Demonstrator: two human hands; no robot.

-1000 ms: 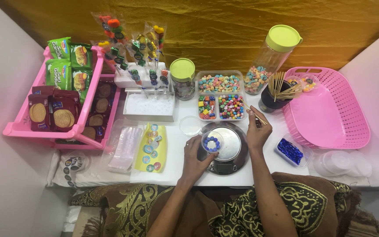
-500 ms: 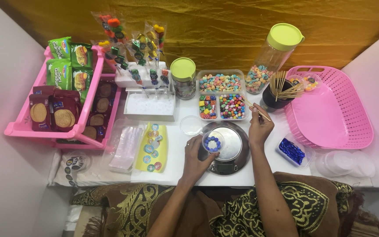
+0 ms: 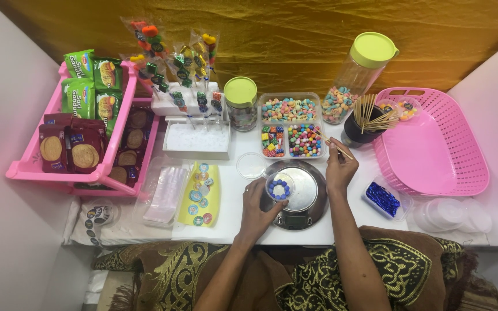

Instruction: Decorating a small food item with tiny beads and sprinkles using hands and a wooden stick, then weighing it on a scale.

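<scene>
The left hand (image 3: 259, 208) is clamped around a small clear plastic cup of blue and white candies (image 3: 279, 187), which sits on the round silver kitchen scale (image 3: 302, 193) on the white tabletop (image 3: 231, 219). Just right of the scale, the right hand (image 3: 339, 171) pinches a thin wooden skewer (image 3: 335, 147), pointing toward the clear divided tray of coloured candies (image 3: 293, 126) behind the scale.
</scene>
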